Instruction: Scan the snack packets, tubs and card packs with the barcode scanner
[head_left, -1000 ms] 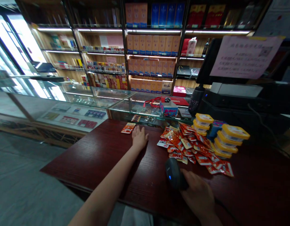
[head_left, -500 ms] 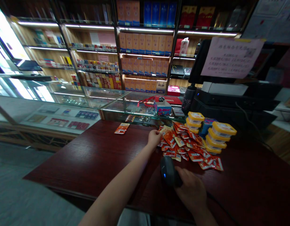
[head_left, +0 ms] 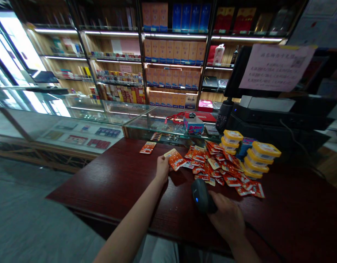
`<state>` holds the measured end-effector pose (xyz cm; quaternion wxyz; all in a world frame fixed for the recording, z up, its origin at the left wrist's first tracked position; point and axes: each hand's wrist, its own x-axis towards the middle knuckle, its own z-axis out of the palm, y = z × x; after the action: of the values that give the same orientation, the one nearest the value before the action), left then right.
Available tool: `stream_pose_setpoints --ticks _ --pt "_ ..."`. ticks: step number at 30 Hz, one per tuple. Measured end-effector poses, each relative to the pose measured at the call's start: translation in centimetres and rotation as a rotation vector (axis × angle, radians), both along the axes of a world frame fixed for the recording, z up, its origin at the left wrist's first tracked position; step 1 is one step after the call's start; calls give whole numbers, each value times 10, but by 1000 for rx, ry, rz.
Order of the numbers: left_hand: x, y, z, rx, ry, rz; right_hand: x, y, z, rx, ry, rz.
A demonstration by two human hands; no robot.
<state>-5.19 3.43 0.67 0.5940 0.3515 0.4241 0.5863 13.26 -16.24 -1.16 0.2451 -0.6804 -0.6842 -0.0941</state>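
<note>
My left hand (head_left: 163,169) pinches an orange snack packet (head_left: 175,159) by its pale end, holding it just above the dark wooden counter (head_left: 116,179). In my right hand (head_left: 228,215) is a black barcode scanner (head_left: 201,196) with a small blue light, its head tilted toward the upper left and its cable trailing to the lower right. A heap of similar orange snack packets (head_left: 220,164) lies beyond the scanner. One single snack packet (head_left: 148,147) rests apart near the counter's far left edge.
Yellow-lidded plastic tubs (head_left: 260,160) are stacked right of the heap. Behind them stands a monitor (head_left: 234,73) with a pink paper sheet. A glass display case (head_left: 141,122) borders the counter's far side, bearing a small blue-pink box (head_left: 194,126). Lit shelves of boxed goods line the wall.
My left hand has drawn a snack packet leftward out of the heap and lifted it. The scanner stays in my right hand, nearly in place. The view has shifted slightly.
</note>
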Motion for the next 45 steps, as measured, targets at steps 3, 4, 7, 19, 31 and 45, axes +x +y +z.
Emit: stream_pose_setpoints --ticks 3,4,7,19,31,45 --pt "0 -3 -5 94 29 -27 -3 0 7 12 32 15" --pt "0 -4 -6 129 46 -43 -4 -1 11 23 58 20" --pt "2 -5 -10 240 95 -79 -13 -1 28 41 214 18" --pt "7 -10 -14 344 142 -88 -50 18 68 -8 828 139" --pt "5 -11 -10 400 256 -49 -47 22 59 10 695 135" --pt "3 -6 -17 371 286 15 -3 -5 2 154 19 93"
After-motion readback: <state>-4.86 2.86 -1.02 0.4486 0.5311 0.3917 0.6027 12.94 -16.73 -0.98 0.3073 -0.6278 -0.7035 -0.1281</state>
